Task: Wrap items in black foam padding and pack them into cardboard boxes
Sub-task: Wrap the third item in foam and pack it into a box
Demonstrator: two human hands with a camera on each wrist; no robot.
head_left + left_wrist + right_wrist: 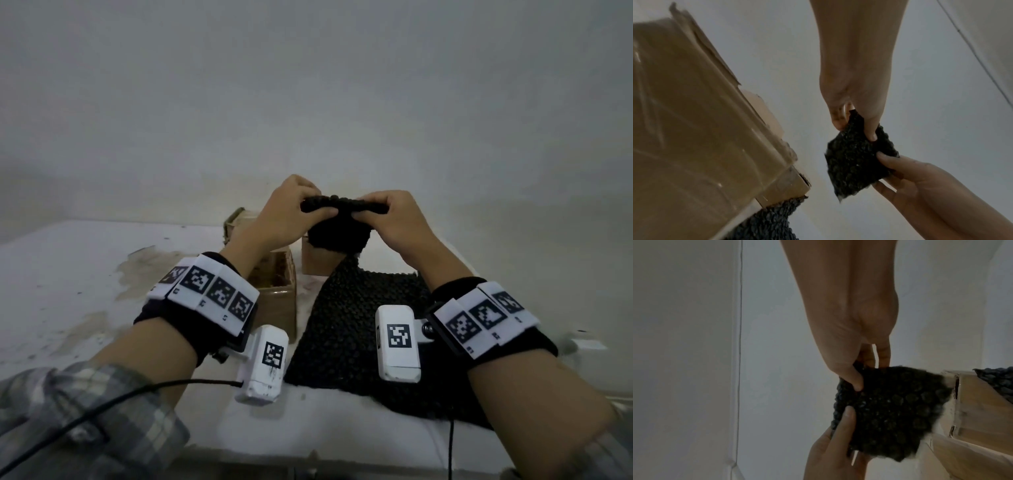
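Note:
A small bundle of black bubbled padding [337, 219] is held up above the table between both hands. My left hand [291, 209] pinches its left end and my right hand [387, 212] pinches its right end. Whatever is wrapped inside is hidden. The left wrist view shows the bundle [857, 159] gripped by my left thumb and fingers [871, 129], with the right hand [906, 175] below. The right wrist view shows the bundle [896, 412] pinched by my right fingers [855, 378]. An open cardboard box [274, 291] sits below my left wrist.
A large sheet of black padding [359, 325] lies flat on the stained white table [68, 274] under my right forearm. A second cardboard box [318, 262] stands behind the sheet. Another box flap [236, 219] shows behind my left hand. A grey wall rises behind the table.

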